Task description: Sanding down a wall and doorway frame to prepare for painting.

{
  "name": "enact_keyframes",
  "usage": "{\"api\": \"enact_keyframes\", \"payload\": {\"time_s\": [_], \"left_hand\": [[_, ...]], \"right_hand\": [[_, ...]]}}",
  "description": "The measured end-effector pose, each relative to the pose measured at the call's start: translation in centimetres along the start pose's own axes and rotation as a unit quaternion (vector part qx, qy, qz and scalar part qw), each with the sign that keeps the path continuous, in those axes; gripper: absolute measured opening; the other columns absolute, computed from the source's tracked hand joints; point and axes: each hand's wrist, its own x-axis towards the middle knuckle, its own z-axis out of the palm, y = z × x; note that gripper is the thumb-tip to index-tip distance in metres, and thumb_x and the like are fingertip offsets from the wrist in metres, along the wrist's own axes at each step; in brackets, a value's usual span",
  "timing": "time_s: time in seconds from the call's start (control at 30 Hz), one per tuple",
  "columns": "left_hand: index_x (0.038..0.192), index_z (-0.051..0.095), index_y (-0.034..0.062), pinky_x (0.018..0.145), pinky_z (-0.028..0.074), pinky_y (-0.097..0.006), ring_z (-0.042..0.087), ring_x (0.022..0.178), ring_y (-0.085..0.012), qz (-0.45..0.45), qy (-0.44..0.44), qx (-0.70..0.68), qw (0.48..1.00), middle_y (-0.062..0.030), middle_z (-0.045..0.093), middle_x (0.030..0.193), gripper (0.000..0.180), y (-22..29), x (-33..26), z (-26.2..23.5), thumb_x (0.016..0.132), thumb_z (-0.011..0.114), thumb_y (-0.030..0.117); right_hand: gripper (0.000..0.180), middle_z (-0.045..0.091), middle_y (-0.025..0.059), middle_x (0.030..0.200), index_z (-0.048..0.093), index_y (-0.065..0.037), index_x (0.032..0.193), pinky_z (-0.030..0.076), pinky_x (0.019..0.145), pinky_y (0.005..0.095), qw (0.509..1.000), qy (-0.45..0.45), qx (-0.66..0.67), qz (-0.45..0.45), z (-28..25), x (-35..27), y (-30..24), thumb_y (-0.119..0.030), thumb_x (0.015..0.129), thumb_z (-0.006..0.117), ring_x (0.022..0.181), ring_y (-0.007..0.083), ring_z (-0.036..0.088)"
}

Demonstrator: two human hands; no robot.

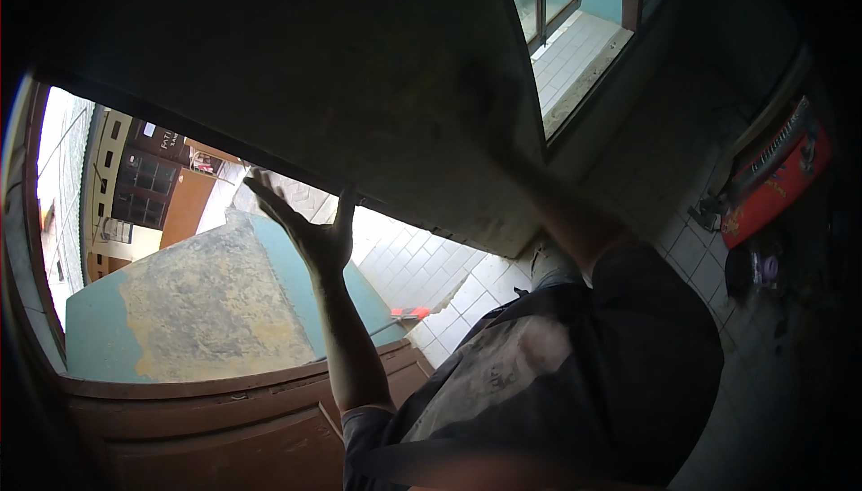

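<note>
A large, dark, flat panel, like a door leaf, fills the upper middle of the head view. Its long edge runs slanting from upper left to lower right. My left hand is raised at that edge, fingers stretched and thumb apart. The fingertips come up to the edge; whether they press on it I cannot tell. My right forearm reaches up across the panel's face. Deep shadow and blur swallow my right hand, which lies over the panel, so its fingers cannot be made out.
A brown panelled door stands at lower left beside a bright doorway. Outside is a patchy blue wall. A window opens at upper right. On the white floor tiles lie a red toolbox and a red-ended tool.
</note>
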Motion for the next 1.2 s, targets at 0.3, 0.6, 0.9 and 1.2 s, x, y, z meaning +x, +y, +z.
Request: {"api": "enact_keyframes", "payload": {"time_s": [0.3,0.6,0.9,1.2], "left_hand": [[0.158,0.037,0.0122,0.108,0.001,-0.082,-0.008,0.146,-0.0649,0.137,0.101,0.267,0.949,-0.0459,-0.009,0.157,0.093,0.0,1.0,5.8,0.085,0.075,0.056],[0.153,0.047,0.0166,0.112,0.0,-0.08,0.019,0.152,-0.0455,0.073,-0.086,0.324,0.939,-0.0165,0.034,0.163,0.072,1.9,-8.6,11.5,0.093,0.066,0.051],[0.153,0.048,0.0191,0.122,-0.001,-0.062,0.034,0.15,-0.0255,0.003,-0.127,0.175,0.976,-0.004,0.039,0.163,0.076,6.4,-6.9,11.9,0.082,0.073,0.027],[0.157,0.039,0.0135,0.117,-0.001,-0.074,0.029,0.152,-0.0333,0.089,-0.255,0.328,0.905,-0.0123,0.033,0.164,0.078,4.8,-8.9,9.2,0.092,0.065,0.049]], "right_hand": [[0.027,0.07,0.019,0.11,0.069,-0.001,0.115,0.056,0.082,0.0429,0.961,-0.096,0.25,0.071,1.8,-8.3,-2.3,-0.022,0.101,0.059,0.088,0.0291,0.069],[0.052,0.065,0.0179,0.122,0.058,-0.002,0.13,0.051,0.089,0.0503,0.848,0.056,-0.298,-0.434,3.0,2.3,-8.2,-0.031,0.09,0.076,0.101,0.0369,0.063],[0.059,0.066,0.0156,0.128,0.058,-0.006,0.137,0.042,0.105,0.0474,0.92,0.089,-0.169,-0.343,0.6,1.8,0.2,-0.026,0.087,0.08,0.12,0.0332,0.058],[0.046,0.069,0.0107,0.13,0.068,-0.006,0.132,0.045,0.102,0.0438,0.909,-0.11,-0.176,-0.362,-2.3,-3.6,4.4,-0.009,0.086,0.075,0.117,0.0284,0.063]]}}
